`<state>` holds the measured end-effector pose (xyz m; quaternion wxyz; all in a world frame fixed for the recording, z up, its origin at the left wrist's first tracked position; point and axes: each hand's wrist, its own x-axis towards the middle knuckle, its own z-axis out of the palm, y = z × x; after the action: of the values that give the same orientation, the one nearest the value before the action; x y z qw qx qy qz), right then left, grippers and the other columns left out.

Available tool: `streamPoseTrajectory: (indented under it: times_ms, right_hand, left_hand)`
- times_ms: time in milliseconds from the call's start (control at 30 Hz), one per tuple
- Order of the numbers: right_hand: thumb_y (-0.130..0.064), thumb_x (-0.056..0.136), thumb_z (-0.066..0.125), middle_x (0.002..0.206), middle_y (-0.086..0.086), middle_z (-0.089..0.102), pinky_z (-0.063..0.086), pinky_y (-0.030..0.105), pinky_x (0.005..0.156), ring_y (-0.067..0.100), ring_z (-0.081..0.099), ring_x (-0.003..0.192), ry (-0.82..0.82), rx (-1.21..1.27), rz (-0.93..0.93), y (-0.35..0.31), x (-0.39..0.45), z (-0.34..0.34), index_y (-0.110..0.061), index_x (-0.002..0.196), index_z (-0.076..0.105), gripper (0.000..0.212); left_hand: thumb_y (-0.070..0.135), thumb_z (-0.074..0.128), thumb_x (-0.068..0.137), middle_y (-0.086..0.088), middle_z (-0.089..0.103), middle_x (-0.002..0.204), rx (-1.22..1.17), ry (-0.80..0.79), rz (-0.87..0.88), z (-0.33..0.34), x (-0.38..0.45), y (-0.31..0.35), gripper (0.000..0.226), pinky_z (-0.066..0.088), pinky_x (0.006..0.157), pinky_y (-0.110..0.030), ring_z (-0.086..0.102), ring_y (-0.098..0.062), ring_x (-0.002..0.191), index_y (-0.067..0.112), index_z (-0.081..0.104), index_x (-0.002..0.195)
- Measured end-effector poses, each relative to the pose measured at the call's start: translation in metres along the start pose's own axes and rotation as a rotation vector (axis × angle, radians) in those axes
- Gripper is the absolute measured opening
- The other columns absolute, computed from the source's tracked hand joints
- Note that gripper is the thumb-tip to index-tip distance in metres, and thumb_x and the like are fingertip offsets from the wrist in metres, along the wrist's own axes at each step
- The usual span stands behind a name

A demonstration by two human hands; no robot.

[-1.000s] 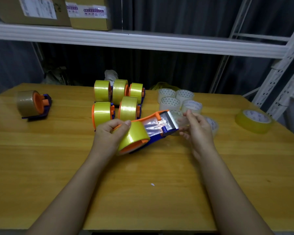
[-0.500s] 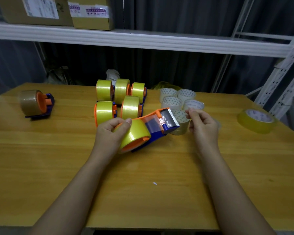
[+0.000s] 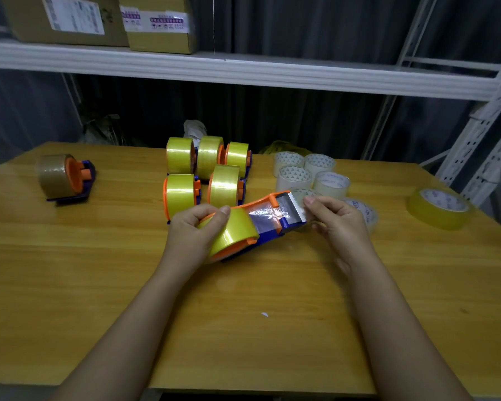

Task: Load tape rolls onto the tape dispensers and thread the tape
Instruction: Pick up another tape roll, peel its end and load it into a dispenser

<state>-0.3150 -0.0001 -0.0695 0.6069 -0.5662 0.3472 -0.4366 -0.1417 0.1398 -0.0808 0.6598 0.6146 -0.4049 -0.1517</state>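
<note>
An orange and blue tape dispenser lies tilted above the middle of the wooden table, loaded with a yellow tape roll. My left hand grips the roll and the dispenser's rear. A clear strip of tape runs from the roll to the serrated blade. My right hand pinches the strip's free end at the blade.
Several loaded dispensers with yellow rolls stand behind my hands. A dispenser with a brown roll sits far left. Several clear tape rolls cluster at back right, and a flat yellow roll lies near the right edge. A shelf overhangs the back.
My right hand moved back in to the blade and now pinches the tape end. The dispenser's front has tipped slightly; my left hand keeps its grip.
</note>
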Motion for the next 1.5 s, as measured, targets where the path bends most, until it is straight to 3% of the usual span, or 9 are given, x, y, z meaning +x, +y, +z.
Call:
streamPoseTrajectory:
  times_ms: [200,400,533,667,867,967,1133,1267,1500]
  right_hand:
    - [-0.010,0.083,0.069,0.082,0.001,0.072,0.052,0.016,0.057,0.008,0.064,0.071,-0.050,0.226,0.142,-0.001,0.001,-0.002,-0.009,0.091,0.069,0.009]
    - [-0.019,0.071,0.069,0.094,0.008,0.073,0.054,0.015,0.061,0.011,0.067,0.081,-0.158,0.327,0.203,-0.002,0.001,0.000,-0.005,0.098,0.069,0.030]
    - [-0.021,0.075,0.067,0.105,0.012,0.072,0.058,0.022,0.077,0.015,0.068,0.094,-0.216,0.349,0.216,0.001,0.002,0.001,-0.003,0.106,0.067,0.036]
    - [-0.026,0.075,0.067,0.108,0.013,0.072,0.056,0.030,0.089,0.018,0.068,0.101,-0.243,0.348,0.203,0.001,0.000,0.003,-0.003,0.107,0.067,0.039]
    - [-0.041,0.085,0.054,0.111,0.014,0.071,0.056,0.032,0.089,0.022,0.067,0.106,-0.266,0.325,0.167,0.001,-0.001,0.007,-0.004,0.111,0.065,0.046]
    - [-0.041,0.096,0.042,0.105,0.014,0.071,0.054,0.029,0.079,0.021,0.069,0.096,-0.286,0.278,0.169,0.001,-0.001,0.006,-0.007,0.109,0.066,0.043]
    - [-0.039,0.101,0.038,0.088,0.005,0.072,0.054,0.024,0.066,0.012,0.066,0.075,-0.254,0.071,0.098,0.001,-0.002,0.007,-0.009,0.106,0.067,0.041]
    - [-0.039,0.104,0.033,0.079,-0.003,0.072,0.053,0.021,0.064,0.009,0.064,0.074,-0.186,-0.096,0.017,0.003,-0.002,0.008,-0.012,0.114,0.067,0.045]
    - [-0.015,0.098,0.051,0.114,-0.001,0.071,0.056,0.027,0.080,0.017,0.066,0.104,-0.221,0.036,-0.135,0.004,-0.004,0.010,-0.018,0.122,0.062,0.027]
  left_hand:
    - [0.023,0.066,0.088,0.010,0.056,0.062,-0.007,-0.004,-0.010,0.001,-0.001,0.001,0.025,0.041,0.062,-0.034,0.051,-0.007,0.061,0.008,0.063,0.069]
    - [0.044,0.067,0.073,0.010,0.057,0.063,-0.032,-0.028,-0.028,-0.002,0.001,0.001,0.022,0.044,0.063,-0.040,0.053,-0.011,0.065,0.025,0.066,0.063]
    - [0.057,0.063,0.066,0.011,0.061,0.067,-0.060,-0.016,-0.064,-0.004,0.001,0.003,0.036,0.051,0.067,-0.064,0.059,-0.037,0.079,0.022,0.068,0.068]
    - [0.058,0.065,0.066,0.008,0.061,0.069,-0.108,-0.009,-0.084,-0.005,0.001,0.003,0.038,0.048,0.066,-0.069,0.058,-0.048,0.090,0.020,0.068,0.070]
    - [0.054,0.065,0.071,0.008,0.062,0.068,-0.135,0.019,-0.102,-0.003,0.000,0.007,0.032,0.048,0.067,-0.070,0.060,-0.047,0.090,0.022,0.069,0.070]
    - [0.050,0.069,0.077,0.009,0.063,0.066,-0.164,0.038,-0.124,-0.001,0.000,0.009,0.024,0.050,0.070,-0.068,0.062,-0.042,0.085,0.028,0.072,0.070]
    - [0.032,0.057,0.092,0.009,0.061,0.057,-0.155,0.065,-0.129,0.003,0.001,0.004,0.034,0.047,0.061,-0.033,0.058,-0.011,0.061,0.028,0.070,0.061]
    - [0.031,0.057,0.092,-0.002,0.057,0.063,-0.236,0.083,-0.159,0.005,0.003,0.001,0.034,0.043,0.060,-0.029,0.054,-0.014,0.059,0.022,0.066,0.061]
    - [0.034,0.055,0.093,-0.013,0.052,0.072,-0.329,0.085,-0.198,0.006,0.005,0.001,0.030,0.042,0.071,-0.037,0.049,-0.025,0.069,0.016,0.061,0.070]
